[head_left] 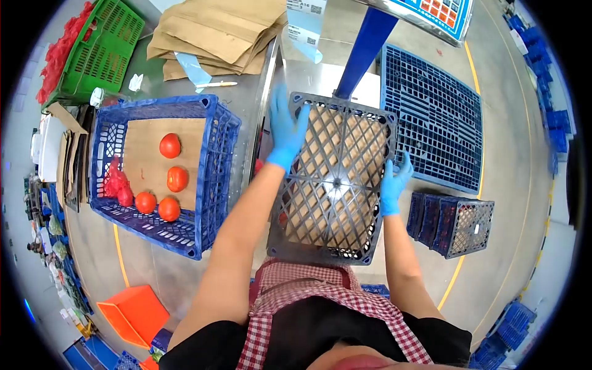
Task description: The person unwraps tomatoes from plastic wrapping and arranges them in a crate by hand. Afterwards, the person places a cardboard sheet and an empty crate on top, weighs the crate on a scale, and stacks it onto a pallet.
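Observation:
A dark plastic lattice panel point(337, 183) lies in front of me, with brown paper or cardboard showing through its gaps. I cannot tell whether it is a separate lid or the base of a crate. My left hand point(287, 128), in a blue glove, is open at its upper left edge, fingers spread and slightly blurred. On the right edge, my right hand point(395, 185), also gloved in blue, has its thumb and fingers apart; whether it touches the rim is unclear. To the left, a blue crate point(217, 179) holds several tomatoes point(170, 145) and red netting point(116, 182) on brown paper.
A blue scale post point(365, 52) rises behind the panel. Brown paper sheets point(216, 31) and a pen point(221, 84) lie on the metal table. A green crate point(108, 49) is at upper left, a blue pallet point(431, 117) and stacked dark crates point(450, 225) at right, an orange bin point(134, 316) at lower left.

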Demonstrator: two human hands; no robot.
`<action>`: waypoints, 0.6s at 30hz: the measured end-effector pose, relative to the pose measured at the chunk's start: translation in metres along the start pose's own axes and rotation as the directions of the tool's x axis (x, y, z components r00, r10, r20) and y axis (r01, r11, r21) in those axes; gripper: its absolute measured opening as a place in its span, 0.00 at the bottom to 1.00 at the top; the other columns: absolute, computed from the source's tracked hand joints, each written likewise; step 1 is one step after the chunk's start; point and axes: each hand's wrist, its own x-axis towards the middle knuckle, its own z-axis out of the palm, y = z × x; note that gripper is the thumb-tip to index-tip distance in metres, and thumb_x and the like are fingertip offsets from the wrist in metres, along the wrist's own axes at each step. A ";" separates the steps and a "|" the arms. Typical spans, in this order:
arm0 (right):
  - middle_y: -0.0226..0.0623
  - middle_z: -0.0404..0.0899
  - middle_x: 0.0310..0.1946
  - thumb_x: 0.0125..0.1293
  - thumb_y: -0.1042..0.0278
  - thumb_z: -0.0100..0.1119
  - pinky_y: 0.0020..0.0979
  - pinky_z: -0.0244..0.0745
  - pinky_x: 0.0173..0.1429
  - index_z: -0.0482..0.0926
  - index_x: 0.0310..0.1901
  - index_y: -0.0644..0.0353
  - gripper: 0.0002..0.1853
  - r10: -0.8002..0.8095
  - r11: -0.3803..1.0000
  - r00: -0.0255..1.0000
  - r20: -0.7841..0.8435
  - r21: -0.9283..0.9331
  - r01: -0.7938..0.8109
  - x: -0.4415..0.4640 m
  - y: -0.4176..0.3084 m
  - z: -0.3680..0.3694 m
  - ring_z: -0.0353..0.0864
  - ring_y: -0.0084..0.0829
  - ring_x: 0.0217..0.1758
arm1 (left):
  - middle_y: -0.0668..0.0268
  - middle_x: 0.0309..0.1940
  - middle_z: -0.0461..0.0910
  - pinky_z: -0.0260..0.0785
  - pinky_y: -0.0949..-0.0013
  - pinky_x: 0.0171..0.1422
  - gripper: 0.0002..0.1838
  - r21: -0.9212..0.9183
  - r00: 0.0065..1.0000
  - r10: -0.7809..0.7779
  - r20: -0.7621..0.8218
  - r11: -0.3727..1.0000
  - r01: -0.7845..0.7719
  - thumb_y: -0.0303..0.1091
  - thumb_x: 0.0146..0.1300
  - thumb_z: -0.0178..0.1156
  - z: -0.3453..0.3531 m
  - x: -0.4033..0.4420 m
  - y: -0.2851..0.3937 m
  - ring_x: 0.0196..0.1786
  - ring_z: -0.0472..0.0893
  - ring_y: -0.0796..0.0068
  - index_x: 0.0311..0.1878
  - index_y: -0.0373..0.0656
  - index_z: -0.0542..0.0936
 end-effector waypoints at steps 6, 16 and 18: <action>0.44 0.61 0.55 0.60 0.73 0.56 0.36 0.63 0.62 0.64 0.62 0.59 0.27 -0.136 0.985 0.984 0.117 0.126 0.121 0.030 -0.085 0.023 0.66 0.37 0.55 | 0.52 0.68 0.54 0.52 0.63 0.71 0.52 -0.507 0.992 -0.015 0.122 0.858 0.075 0.26 0.46 0.66 -0.011 0.133 0.013 0.70 0.55 0.60 0.72 0.39 0.44; 0.33 0.76 0.43 0.52 0.67 0.64 0.37 0.62 0.53 0.78 0.49 0.52 0.19 -0.879 0.469 0.474 0.043 -0.091 0.878 0.068 -0.268 0.034 0.72 0.33 0.48 | 0.63 0.41 0.82 0.70 0.74 0.53 0.15 -0.543 0.863 -0.071 0.501 0.750 0.377 0.21 0.54 0.60 -0.056 0.103 0.047 0.44 0.79 0.77 0.47 0.35 0.80; 0.27 0.74 0.41 0.52 0.60 0.64 0.37 0.59 0.57 0.79 0.44 0.51 0.17 -0.925 0.346 0.366 0.098 -0.179 0.921 0.074 -0.284 0.042 0.72 0.29 0.47 | 0.63 0.40 0.82 0.71 0.77 0.50 0.15 -0.569 0.862 -0.002 0.506 0.750 0.336 0.23 0.56 0.59 -0.064 0.095 0.051 0.43 0.79 0.79 0.48 0.35 0.80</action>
